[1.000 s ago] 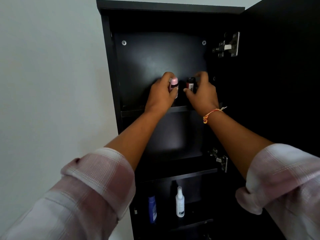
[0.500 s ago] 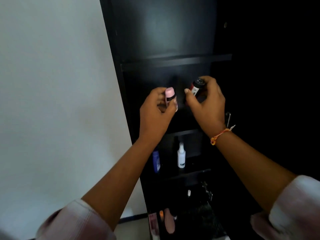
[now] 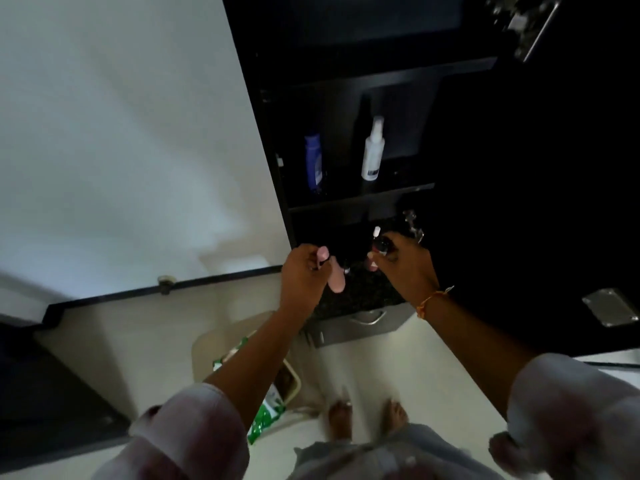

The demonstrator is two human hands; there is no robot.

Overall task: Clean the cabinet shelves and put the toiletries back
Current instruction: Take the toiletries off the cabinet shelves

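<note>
Left hand (image 3: 300, 276) around pink-capped bottle (image 3: 323, 253), cap up

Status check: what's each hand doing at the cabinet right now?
Left hand grips pink-capped bottle. Right hand grips dark bottle. Both low over the speckled ledge; pink container lies right by the left hand.

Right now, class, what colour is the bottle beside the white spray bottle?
Blue; the bottle shows best in the head view.
</note>
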